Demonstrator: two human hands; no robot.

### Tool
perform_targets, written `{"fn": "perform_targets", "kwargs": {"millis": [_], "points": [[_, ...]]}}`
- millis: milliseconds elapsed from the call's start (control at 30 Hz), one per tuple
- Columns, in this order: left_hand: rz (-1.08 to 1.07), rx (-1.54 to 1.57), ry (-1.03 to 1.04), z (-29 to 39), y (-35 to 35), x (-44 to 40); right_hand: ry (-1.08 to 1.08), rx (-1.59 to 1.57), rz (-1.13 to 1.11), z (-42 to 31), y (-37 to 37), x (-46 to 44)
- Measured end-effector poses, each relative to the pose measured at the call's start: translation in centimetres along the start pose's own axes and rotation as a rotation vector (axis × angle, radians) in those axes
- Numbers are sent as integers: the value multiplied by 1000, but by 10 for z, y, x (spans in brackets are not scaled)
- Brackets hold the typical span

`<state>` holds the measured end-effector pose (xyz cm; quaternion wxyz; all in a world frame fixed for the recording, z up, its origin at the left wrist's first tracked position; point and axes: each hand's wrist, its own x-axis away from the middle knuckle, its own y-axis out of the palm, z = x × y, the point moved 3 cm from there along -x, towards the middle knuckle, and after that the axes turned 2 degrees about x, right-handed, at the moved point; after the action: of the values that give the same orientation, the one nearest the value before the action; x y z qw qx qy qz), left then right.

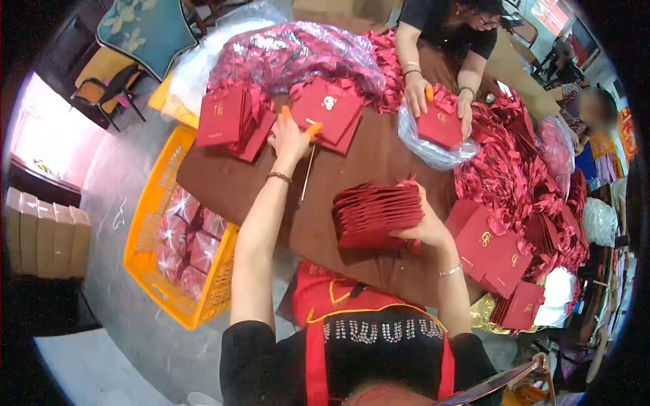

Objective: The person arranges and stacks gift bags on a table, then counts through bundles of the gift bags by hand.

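My right hand (428, 220) is wrapped round the edge of a thick stack of red paper bags (372, 213) above the near part of the brown table (271, 196). Farther forward and to the left, my left hand (292, 139) reaches to the lower left edge of a red bag with a gold logo (323, 108); orange covers show on its thumb and a finger. Whether those fingers grip the bag is unclear. Just below that hand lies a thin pale stick (308, 174). More red bags (223, 118) lie to its left.
Across the table a co-worker's hands (418, 95) hold red bags (440, 125) over clear plastic. Heaped red bags with ribbons (504, 159) cover the right side. Plastic-wrapped red bags (291, 57) lie at the back. An orange crate (152, 216) with wrapped bundles stands on the floor at left.
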<state>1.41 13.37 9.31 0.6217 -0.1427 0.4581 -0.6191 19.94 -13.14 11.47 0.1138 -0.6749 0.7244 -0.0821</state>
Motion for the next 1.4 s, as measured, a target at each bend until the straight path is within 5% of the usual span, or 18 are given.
{"fn": "perform_targets", "kwargs": {"millis": [67,467,567,633,800,867,967,1033,1067,1100,1133,1167,1233,1400], "points": [[-159,-47,-110,-6,10,-18,-22,27,2,-4,0,-1],[8,-137,-25,10,4,-27,-65,46,-10,-6,-3,0],[35,287,127,-13,20,-47,-78,48,10,-5,-3,0],[27,907,-25,-11,13,-54,-101,58,27,-4,-4,0],[-101,1227,-288,71,-99,-26,-74,94,-28,-5,-6,-1],[-273,1386,-34,104,-127,7,-87,83,8,-7,-5,1],[-395,991,173,114,-149,89,-12,226,-108,5,-2,6],[-518,892,179,103,-143,139,146,-799,42,19,8,24],[-530,805,273,98,-136,157,155,-806,48,27,6,21],[-603,780,143,79,-120,173,18,-378,33,30,-1,11],[-483,636,329,74,-114,179,-116,53,10,30,-5,4],[-357,485,508,70,-111,186,-111,50,5,29,-7,1],[-261,477,426,56,-100,205,-198,291,18,13,-7,-2],[-28,489,386,48,-85,209,-210,165,-7,4,-1,0]]}}
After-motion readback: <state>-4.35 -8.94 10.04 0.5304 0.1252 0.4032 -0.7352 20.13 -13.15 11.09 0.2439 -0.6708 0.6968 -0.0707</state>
